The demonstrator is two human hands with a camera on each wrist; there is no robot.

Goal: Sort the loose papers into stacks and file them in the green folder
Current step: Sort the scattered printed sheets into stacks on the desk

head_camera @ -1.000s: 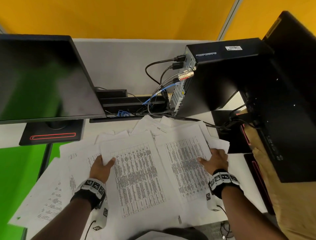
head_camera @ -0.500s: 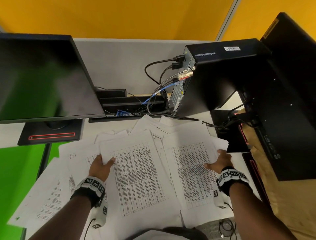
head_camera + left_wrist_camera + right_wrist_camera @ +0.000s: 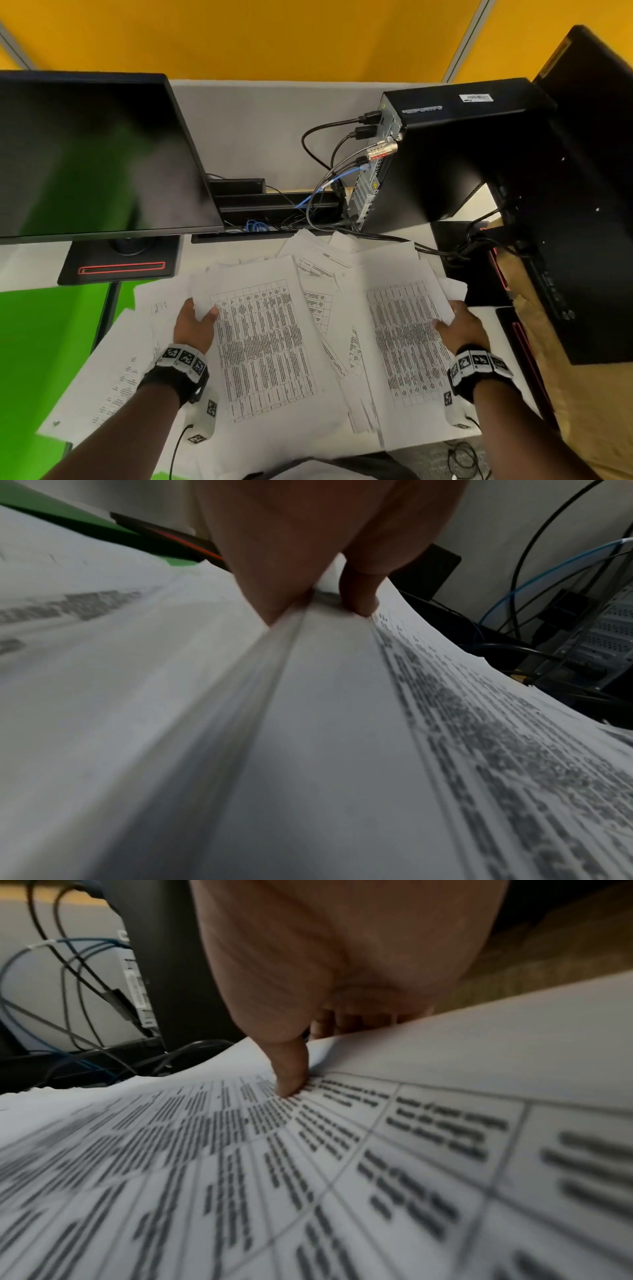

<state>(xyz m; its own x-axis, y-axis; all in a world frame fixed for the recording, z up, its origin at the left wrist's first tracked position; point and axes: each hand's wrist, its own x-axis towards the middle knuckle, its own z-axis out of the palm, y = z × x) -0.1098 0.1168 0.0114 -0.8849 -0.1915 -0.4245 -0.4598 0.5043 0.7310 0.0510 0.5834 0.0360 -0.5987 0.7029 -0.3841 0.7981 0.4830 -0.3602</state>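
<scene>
Many loose white printed papers [image 3: 322, 274] lie spread over the desk. My left hand [image 3: 195, 320] pinches the left edge of a bundle of table-printed sheets [image 3: 263, 342], thumb on top; the left wrist view shows the thumb [image 3: 359, 599] on that bundle [image 3: 308, 723]. My right hand [image 3: 457, 320] grips the right edge of another table-printed bundle [image 3: 404, 342], lifted off the pile; in the right wrist view the thumb [image 3: 291, 1069] presses on its top sheet [image 3: 308, 1177], fingers underneath. A green surface [image 3: 41, 342] shows at far left, partly under papers.
A black monitor [image 3: 85, 154] on its stand [image 3: 120, 263] is at back left. A black computer tower [image 3: 445, 147] with cables [image 3: 325, 192] stands at back right. Another dark monitor [image 3: 582, 205] is at right. A cable tray [image 3: 267, 205] runs along the back.
My right hand has slid the right bundle rightward, away from the left bundle, uncovering sheets between them, and its thumb now clamps the edge. The left hand has stayed in place.
</scene>
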